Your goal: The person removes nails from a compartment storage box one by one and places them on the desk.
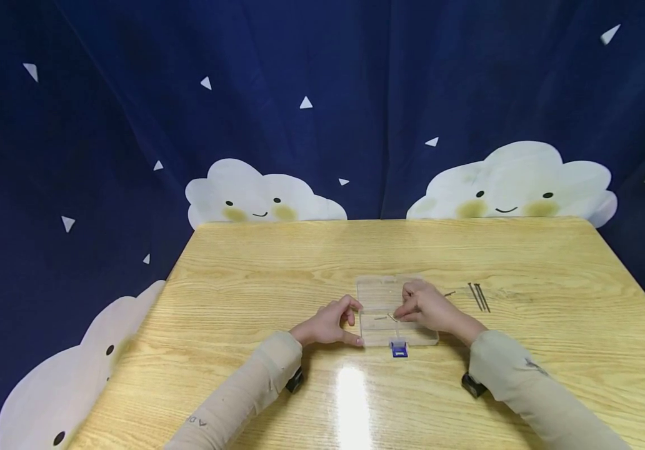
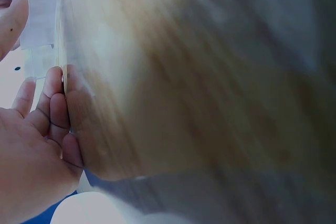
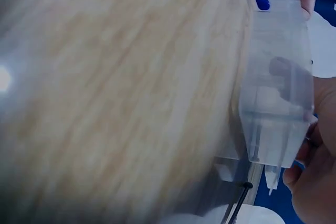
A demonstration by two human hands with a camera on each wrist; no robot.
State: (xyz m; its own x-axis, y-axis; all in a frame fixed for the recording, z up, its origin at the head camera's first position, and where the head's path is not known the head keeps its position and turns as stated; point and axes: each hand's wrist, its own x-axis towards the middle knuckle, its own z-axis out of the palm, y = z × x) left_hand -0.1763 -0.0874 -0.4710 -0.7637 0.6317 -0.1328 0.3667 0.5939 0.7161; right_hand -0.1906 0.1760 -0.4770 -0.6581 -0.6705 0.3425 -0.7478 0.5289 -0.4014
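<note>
A clear plastic box (image 1: pixel 379 337) lies with its lid raised on the far side and a blue latch (image 1: pixel 399 349) at its front. My left hand (image 1: pixel 330 322) is at the box's left side, thumb and forefinger spread and touching its edge; its other fingers are loosely bent. Over the box's compartments, my right hand (image 1: pixel 426 306) pinches a small thin nail (image 1: pixel 392 317) between thumb and fingertips. Another small nail (image 1: pixel 380 319) lies in the box, left of those fingertips. In the right wrist view the box wall (image 3: pixel 278 51) partly covers the right fingers.
Several long dark nails (image 1: pixel 478 297) lie on the wooden table (image 1: pixel 277 262) right of the box. A shorter nail (image 1: pixel 449 294) is just behind the right hand. A dark blue curtain (image 1: pixel 322 137) with clouds hangs behind the table's far edge.
</note>
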